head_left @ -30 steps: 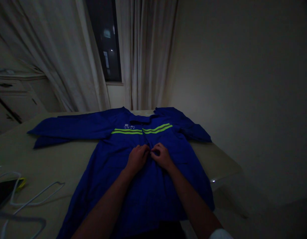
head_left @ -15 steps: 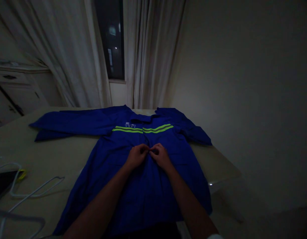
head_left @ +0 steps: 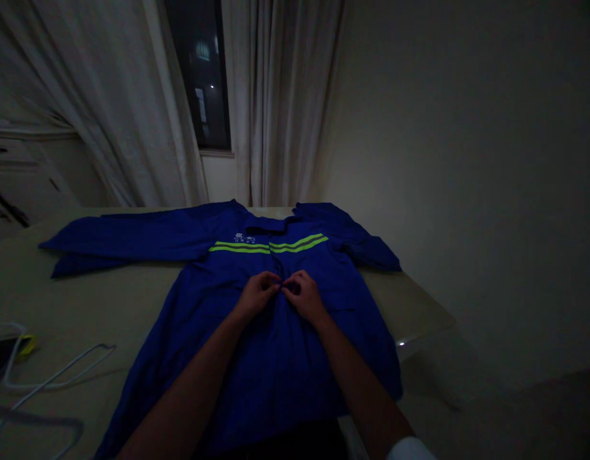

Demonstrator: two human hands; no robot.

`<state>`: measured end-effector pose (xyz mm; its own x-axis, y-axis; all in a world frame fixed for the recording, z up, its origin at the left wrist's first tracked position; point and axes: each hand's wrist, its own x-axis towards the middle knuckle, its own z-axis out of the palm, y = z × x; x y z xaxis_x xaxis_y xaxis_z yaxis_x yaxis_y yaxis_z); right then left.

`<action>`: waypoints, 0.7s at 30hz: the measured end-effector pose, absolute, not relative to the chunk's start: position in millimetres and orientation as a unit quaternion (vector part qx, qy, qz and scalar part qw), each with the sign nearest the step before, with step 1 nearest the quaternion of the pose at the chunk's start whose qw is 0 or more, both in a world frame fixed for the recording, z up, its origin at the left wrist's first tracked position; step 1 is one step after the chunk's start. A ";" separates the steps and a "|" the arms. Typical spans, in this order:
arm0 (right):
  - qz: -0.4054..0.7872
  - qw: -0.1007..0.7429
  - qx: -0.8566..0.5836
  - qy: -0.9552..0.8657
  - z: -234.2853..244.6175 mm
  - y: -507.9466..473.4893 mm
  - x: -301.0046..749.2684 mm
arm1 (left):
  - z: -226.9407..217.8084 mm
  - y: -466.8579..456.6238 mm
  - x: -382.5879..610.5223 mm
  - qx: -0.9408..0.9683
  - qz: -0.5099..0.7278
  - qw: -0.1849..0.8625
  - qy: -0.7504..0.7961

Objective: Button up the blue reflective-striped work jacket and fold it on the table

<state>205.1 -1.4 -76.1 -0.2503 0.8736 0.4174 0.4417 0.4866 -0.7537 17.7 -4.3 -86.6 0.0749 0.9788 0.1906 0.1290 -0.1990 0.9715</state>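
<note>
A blue work jacket (head_left: pixel 271 358) with two yellow-green reflective stripes across the chest lies flat, front up, on a pale table (head_left: pixel 84 300). Its sleeves spread to the left and right. My left hand (head_left: pixel 255 295) and my right hand (head_left: pixel 302 295) meet at the jacket's centre front, just below the stripes. Both hands are closed in a pinch on the front edges of the jacket, fingertips touching each other. What sits between the fingertips is too small and dark to make out.
White wire hangers (head_left: pixel 46 383) lie on the table at the lower left, beside a dark object with a yellow bit (head_left: pixel 7 351). Curtains (head_left: pixel 271 102) and a dark window (head_left: pixel 199 70) stand behind. The table's right edge (head_left: pixel 419 332) drops off near a plain wall.
My hands stay pinched together at the jacket's centre front. Only the view has shifted slightly, left and down since half a second ago.
</note>
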 end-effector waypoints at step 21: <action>0.265 0.430 -0.451 -0.736 -79.1 -1.6 206.2 | -81.8 -15.1 19.7 0.656 0.449 0.355 0.491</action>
